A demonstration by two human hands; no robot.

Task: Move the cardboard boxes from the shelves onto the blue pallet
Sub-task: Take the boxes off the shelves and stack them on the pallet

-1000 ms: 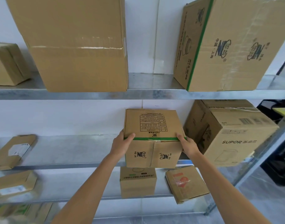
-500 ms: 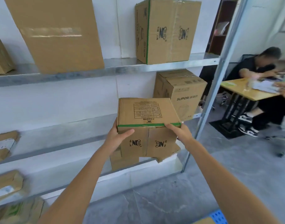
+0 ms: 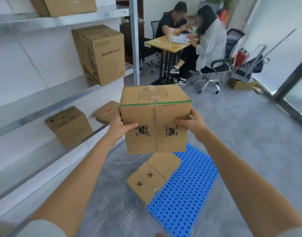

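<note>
Gripping the cardboard box (image 3: 155, 120) between them, left hand (image 3: 120, 127) and right hand (image 3: 193, 125), above blue pallet (image 3: 186, 194).

Left hand (image 3: 120, 128), right hand (image 3: 193, 124), both outstretched, gripping box (image 3: 155, 117) sides

Far corner: a wooden table (image 3: 165, 45) on black legs, with papers (image 3: 181, 39) and a clear bottle (image 3: 169, 37) on top. Two people sit at it: a person in a black top (image 3: 170, 23) on the far side and a person in a white shirt (image 3: 211, 43) on a black swivel chair (image 3: 221, 66). A mesh-backed chair (image 3: 234, 38) stands behind. A red fire extinguisher (image 3: 241, 56) stands just beside a hand trolley (image 3: 243, 73). The floor (image 3: 240, 134) is grey and marbled.
</note>
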